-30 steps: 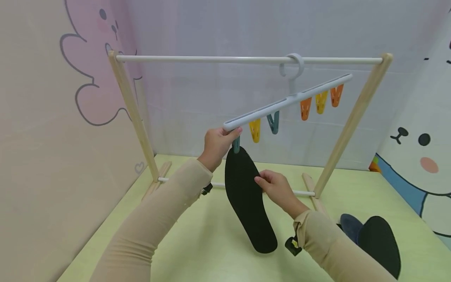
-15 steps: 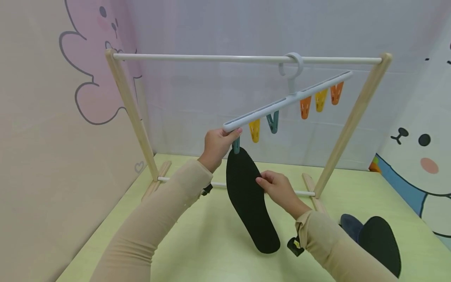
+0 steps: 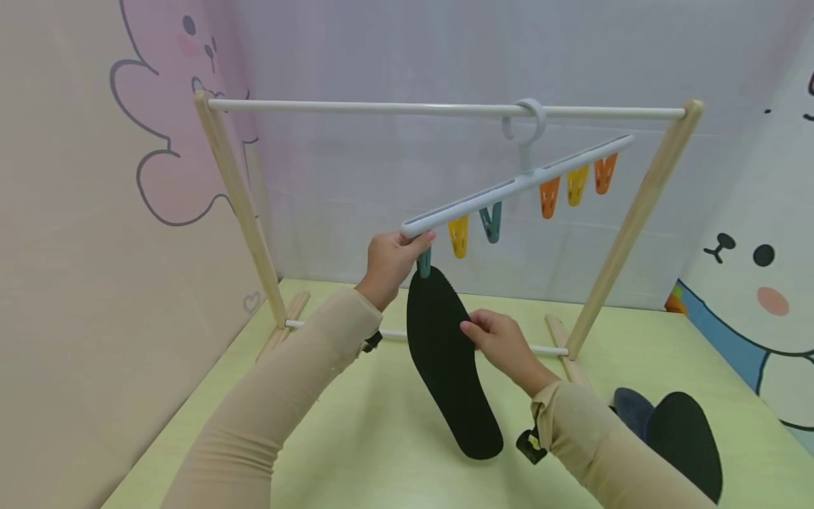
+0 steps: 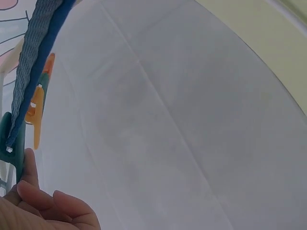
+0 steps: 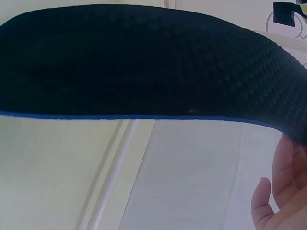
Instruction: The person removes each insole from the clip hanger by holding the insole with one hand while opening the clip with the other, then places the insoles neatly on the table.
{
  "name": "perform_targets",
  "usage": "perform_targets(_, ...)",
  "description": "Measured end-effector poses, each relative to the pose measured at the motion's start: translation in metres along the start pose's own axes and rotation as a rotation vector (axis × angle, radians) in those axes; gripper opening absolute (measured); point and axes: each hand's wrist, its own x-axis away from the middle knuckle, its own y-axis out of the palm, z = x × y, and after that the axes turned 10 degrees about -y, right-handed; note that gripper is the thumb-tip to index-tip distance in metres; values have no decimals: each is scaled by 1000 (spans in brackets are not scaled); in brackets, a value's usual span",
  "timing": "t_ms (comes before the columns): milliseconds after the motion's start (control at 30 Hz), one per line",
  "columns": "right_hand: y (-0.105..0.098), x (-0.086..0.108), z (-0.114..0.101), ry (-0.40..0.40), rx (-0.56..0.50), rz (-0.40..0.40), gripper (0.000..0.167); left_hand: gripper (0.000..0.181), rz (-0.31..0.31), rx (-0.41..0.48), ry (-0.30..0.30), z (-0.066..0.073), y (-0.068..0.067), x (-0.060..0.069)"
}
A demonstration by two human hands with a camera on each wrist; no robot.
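Observation:
A black insole hangs slanted below the left end of a white clip hanger. Its top edge sits in the jaws of a dark green clothes clip; the left wrist view shows its bluish side and the clip at its end. My left hand pinches this clip just under the hanger's end. With thumb and fingers, my right hand pinches the insole's right edge, a little below the clip. In the right wrist view the textured insole fills the upper part, above my fingers.
The hanger hooks over the white rod of a wooden rack. Yellow, green and orange clips hang along it. More insoles lie on the pale yellow table at right, partly behind my right sleeve.
Both hands keep their grips on the clip and the insole. The insole's lower end sways slightly right, then slightly back; otherwise little differs.

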Motion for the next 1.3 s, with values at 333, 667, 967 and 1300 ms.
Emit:
perform_targets(333,1,1,2,-8,9,6,12,31,11,0,3,-3,-1,1)
perform_targets(667,1,4,3,-10,16,6,11,31,7,-3,0,-4,-1,2)
perform_targets(967,-1,6,9,-26,15,8,11,31,14,-3,-1,-6,4,2)
perform_targets(1300,1,6,13,-24,-12,1,11,32,38,-10,14,-8,3,2)
